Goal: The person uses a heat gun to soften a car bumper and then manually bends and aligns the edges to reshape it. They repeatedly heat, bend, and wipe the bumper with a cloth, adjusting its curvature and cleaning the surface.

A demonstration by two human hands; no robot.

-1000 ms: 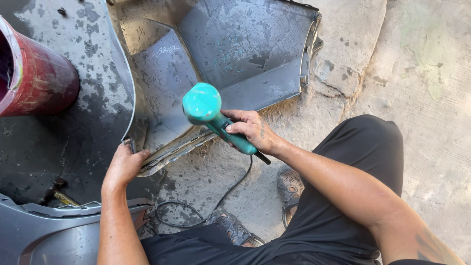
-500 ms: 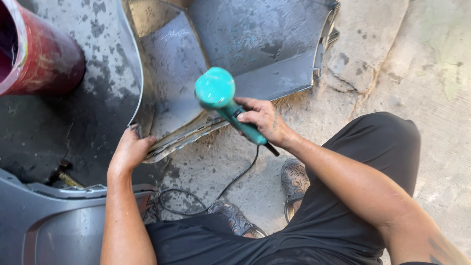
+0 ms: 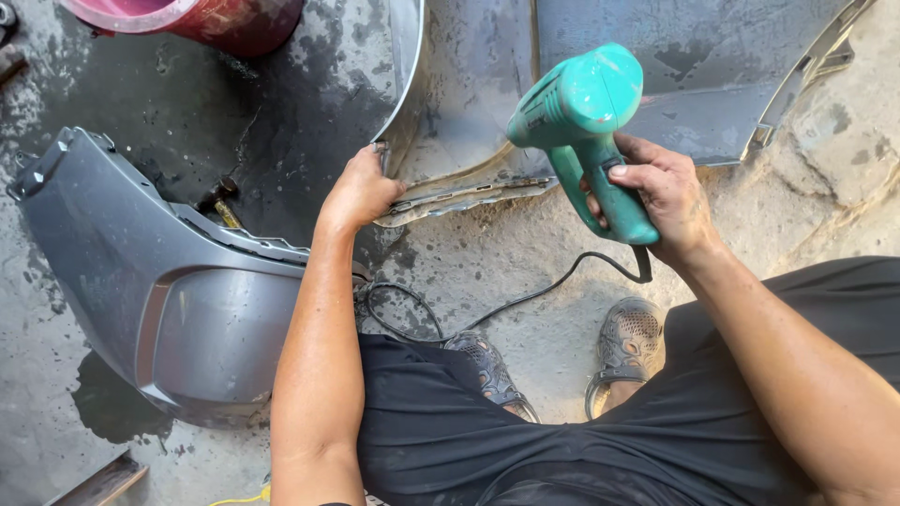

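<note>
Gripping a green heat gun (image 3: 583, 122) by its handle, the right hand (image 3: 667, 195) is closed; the left hand (image 3: 361, 190) is clamped on the grey bumper edge (image 3: 469, 192). Edge looks warped, unfinished; second bumper (image 3: 159, 281) lies left.

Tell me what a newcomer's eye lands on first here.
First the green heat gun, gripped in the right hand at upper centre, aimed down at a grey car body panel. The left hand presses on that panel's lower edge. A grey bumper piece lies at left.
</note>
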